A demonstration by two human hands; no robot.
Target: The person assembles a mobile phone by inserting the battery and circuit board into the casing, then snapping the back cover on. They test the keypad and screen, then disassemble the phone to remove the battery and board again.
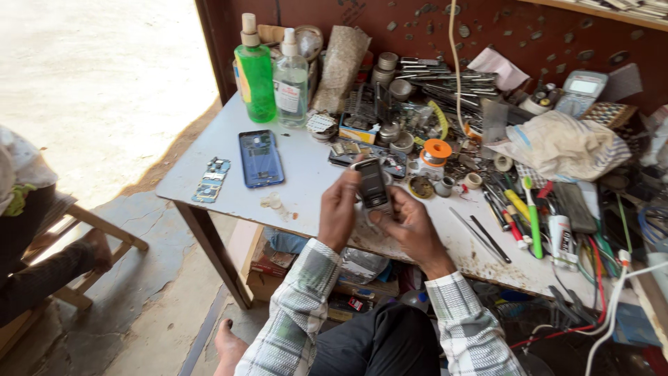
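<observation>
Black phone (pixel 373 185) — left hand (pixel 339 211) gripping its side | right hand (pixel 410 223) pinching lower edge

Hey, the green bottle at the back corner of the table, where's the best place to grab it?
Probably the green bottle by its wide body, from the open front-left side. It stands upright, the clear bottle crowds its right, and the thin pump top offers little hold.

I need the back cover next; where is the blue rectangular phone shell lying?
In the head view the blue rectangular phone shell lies flat on the white table's left part, in front of the green pump bottle, beside a small blue circuit board.
</observation>
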